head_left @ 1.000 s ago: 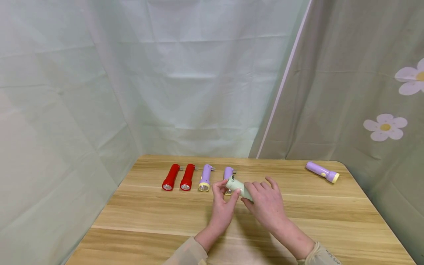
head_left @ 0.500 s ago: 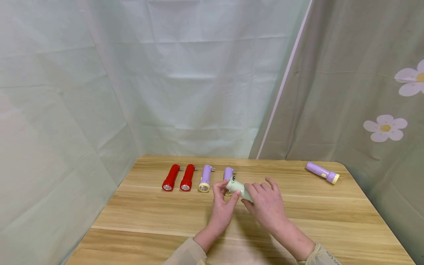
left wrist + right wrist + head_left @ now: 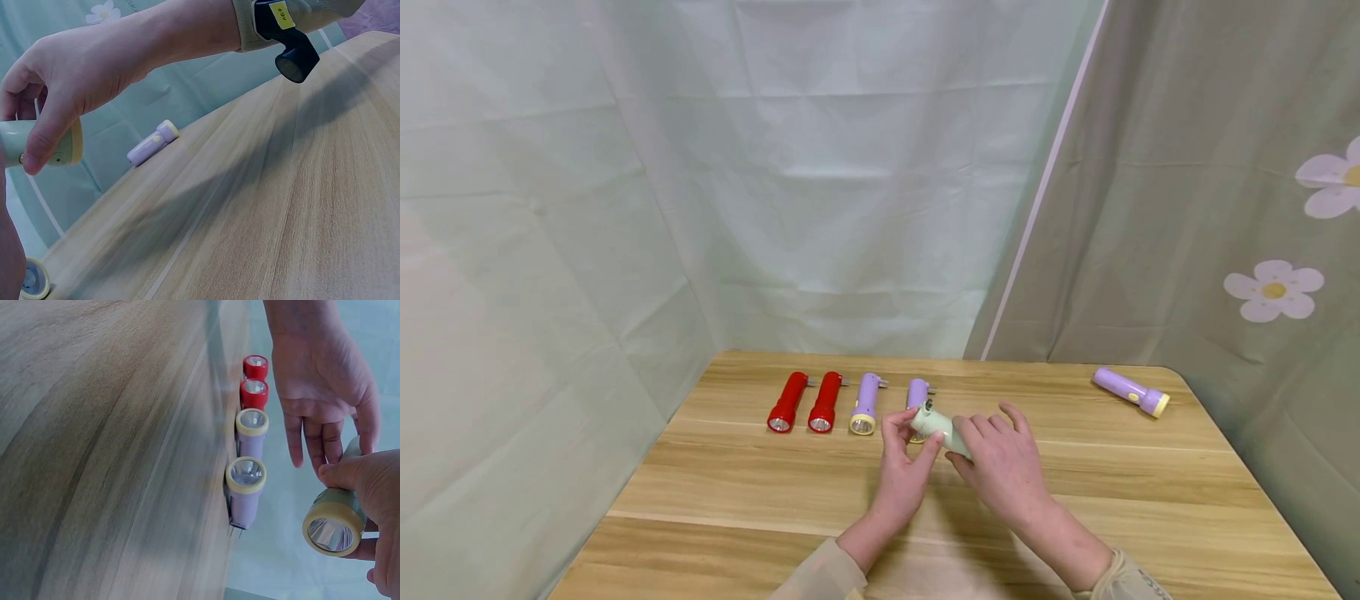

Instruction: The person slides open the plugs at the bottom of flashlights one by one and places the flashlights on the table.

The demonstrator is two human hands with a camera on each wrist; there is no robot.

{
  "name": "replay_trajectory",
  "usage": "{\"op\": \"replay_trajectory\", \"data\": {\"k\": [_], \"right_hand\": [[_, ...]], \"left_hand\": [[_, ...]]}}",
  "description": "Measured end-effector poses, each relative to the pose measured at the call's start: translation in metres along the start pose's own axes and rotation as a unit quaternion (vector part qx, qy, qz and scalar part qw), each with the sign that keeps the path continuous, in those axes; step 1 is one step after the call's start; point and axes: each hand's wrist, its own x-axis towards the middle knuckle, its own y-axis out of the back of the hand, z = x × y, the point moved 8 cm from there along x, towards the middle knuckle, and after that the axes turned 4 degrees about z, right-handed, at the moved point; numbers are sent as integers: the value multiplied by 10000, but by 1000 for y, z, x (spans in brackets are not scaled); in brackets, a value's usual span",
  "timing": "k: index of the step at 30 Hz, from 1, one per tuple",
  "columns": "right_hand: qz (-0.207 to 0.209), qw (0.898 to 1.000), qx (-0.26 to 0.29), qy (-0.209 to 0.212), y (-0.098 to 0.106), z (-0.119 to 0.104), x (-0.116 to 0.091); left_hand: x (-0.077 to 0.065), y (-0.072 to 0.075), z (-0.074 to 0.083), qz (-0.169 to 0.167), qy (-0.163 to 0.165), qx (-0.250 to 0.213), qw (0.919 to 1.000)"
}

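A light green flashlight (image 3: 934,423) is held in the air above the middle of the table, its dark plug end tilted up to the left. My left hand (image 3: 901,479) pinches that plug end between thumb and fingers. At the other end, my right hand (image 3: 1006,467) grips the head, thumb below and fingers over it. The yellow-rimmed lens (image 3: 330,535) shows in the right wrist view. Just behind my left hand lies a purple flashlight (image 3: 917,390), partly hidden by the green one.
Two red flashlights (image 3: 787,402) and another purple flashlight (image 3: 866,398) lie in a row at the back left, plug prongs out. A further purple flashlight (image 3: 1126,389) lies at the back right of the wooden table (image 3: 737,500). Curtains (image 3: 865,208) hang behind.
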Motion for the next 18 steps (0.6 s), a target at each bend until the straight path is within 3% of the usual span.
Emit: {"op": "replay_trajectory", "data": {"k": [18], "right_hand": [[-52,10000,24,-44,-3,0,-2]], "left_hand": [[-1,0,-1,-30,80,17,10000]]}}
